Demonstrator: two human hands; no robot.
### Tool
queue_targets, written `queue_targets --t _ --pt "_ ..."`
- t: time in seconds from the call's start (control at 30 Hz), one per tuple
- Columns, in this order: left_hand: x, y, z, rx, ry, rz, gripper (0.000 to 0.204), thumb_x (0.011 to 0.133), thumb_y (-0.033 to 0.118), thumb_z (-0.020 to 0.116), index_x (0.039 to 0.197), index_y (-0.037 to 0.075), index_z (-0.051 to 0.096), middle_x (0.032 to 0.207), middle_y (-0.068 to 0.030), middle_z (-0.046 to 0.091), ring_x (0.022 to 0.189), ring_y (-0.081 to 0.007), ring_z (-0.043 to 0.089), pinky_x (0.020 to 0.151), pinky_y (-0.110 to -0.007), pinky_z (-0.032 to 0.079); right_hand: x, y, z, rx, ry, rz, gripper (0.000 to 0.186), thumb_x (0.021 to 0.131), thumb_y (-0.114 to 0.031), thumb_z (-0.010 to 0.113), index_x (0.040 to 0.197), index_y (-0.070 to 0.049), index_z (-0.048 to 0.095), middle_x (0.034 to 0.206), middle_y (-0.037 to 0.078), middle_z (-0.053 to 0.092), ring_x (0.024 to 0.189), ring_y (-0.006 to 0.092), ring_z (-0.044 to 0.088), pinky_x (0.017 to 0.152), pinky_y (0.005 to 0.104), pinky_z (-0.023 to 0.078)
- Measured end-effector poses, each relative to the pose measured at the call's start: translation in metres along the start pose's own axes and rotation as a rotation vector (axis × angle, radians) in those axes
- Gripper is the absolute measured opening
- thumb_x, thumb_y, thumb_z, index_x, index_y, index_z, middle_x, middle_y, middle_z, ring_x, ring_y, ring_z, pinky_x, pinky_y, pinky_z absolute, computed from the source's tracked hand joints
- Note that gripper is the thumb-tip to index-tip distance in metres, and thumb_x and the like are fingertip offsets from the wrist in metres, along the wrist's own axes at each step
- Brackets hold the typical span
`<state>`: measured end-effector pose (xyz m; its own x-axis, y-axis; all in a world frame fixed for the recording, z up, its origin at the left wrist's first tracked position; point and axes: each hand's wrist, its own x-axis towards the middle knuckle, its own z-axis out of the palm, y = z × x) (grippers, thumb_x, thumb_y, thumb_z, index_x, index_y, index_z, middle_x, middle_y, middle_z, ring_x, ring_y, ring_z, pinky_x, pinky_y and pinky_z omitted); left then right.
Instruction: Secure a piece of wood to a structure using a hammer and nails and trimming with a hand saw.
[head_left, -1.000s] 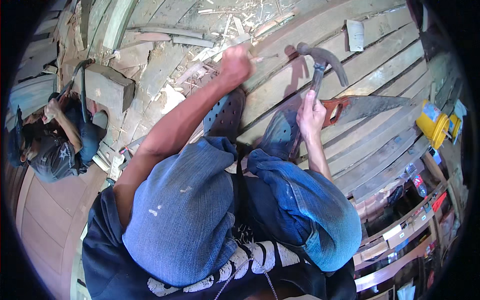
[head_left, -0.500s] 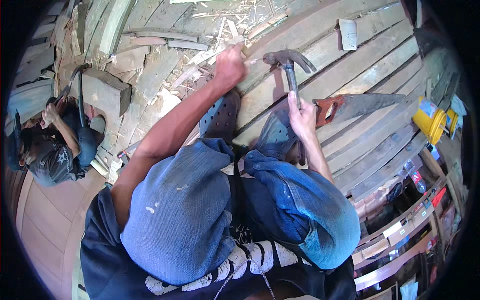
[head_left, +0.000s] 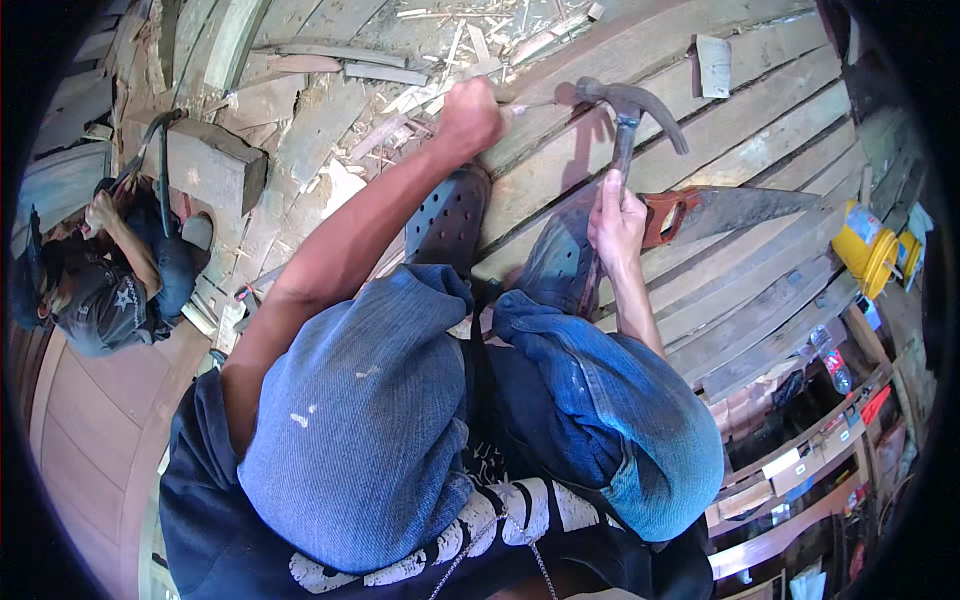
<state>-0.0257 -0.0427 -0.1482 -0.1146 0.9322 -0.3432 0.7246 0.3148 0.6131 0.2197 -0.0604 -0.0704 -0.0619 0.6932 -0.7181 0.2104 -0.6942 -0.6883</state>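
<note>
My left hand (head_left: 470, 115) is closed round a small, light-coloured piece with a thin tip (head_left: 530, 106) pointing right, too small to name surely. My right hand (head_left: 618, 220) grips a claw hammer (head_left: 637, 105) by its shaft, the head raised just right of that tip. A handsaw (head_left: 750, 205) with an orange-brown handle lies on the planks (head_left: 700, 290) beside my right hand. Both my perforated clogs (head_left: 440, 220) rest below my hands, under bent denim-covered knees (head_left: 350, 420).
A co-worker (head_left: 120, 260) crouches at left beside a timber block (head_left: 205, 165), gripping something dark. Wood scraps (head_left: 385, 75) and shavings litter the upper middle. A pale offcut (head_left: 714, 68) lies upper right. Yellow buckets (head_left: 865, 250), a plastic bottle (head_left: 835, 365) and gapped boards (head_left: 800, 450) are at right.
The hammer head moved left to the tip by my left hand half a second ago, and now stands back to the right and higher. My left hand has shifted slightly upward.
</note>
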Motion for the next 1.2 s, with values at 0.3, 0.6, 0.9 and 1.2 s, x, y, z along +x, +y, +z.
queue_targets --t 0.3,0.6,0.9,1.2 --pt "0.002 -0.002 0.009 0.010 -0.010 -0.050 0.026 0.079 0.030 0.072 0.092 0.007 0.074 0.086 -0.0203 0.067 0.072 -0.0334 0.065 0.066 -0.042 0.052 -0.002 0.003 -0.002 0.017 0.009 0.011 0.048 0.097 -0.045 0.049 0.063 -0.012 0.045 0.050 -0.006 0.039 0.038 0.0037 0.034 0.034 0.0215 0.024" --pt "0.000 0.001 0.005 0.060 0.054 0.075 0.027 0.083 0.030 0.069 0.091 0.004 0.073 0.079 -0.0227 0.067 0.068 -0.0339 0.065 0.063 -0.042 0.052 0.002 0.012 -0.011 -0.229 -0.002 -0.076 0.048 0.095 -0.043 0.056 0.069 -0.002 0.060 0.053 -0.006 0.042 0.051 0.0043 0.035 0.045 0.0266 0.029" --pt "0.000 0.001 0.003 0.056 0.000 -0.050 0.037 0.081 0.033 0.071 0.096 -0.001 0.069 0.068 -0.0238 0.063 0.065 -0.0393 0.064 0.063 -0.047 0.051 0.004 0.005 -0.015 -0.335 -0.063 -0.149 0.048 0.096 -0.040 0.055 0.063 -0.006 0.054 0.052 -0.006 0.039 0.047 0.0045 0.034 0.043 0.0259 0.030" --pt "-0.015 -0.013 -0.001 -0.036 0.295 0.245 0.013 0.083 0.013 0.066 0.085 0.000 0.066 0.087 -0.0194 0.063 0.077 -0.0356 0.063 0.071 -0.040 0.051 -0.008 -0.016 -0.050 0.095 0.125 0.037 0.044 0.098 -0.043 0.048 0.066 -0.014 0.044 0.048 -0.007 0.035 0.035 0.0038 0.031 0.033 0.0222 0.022"
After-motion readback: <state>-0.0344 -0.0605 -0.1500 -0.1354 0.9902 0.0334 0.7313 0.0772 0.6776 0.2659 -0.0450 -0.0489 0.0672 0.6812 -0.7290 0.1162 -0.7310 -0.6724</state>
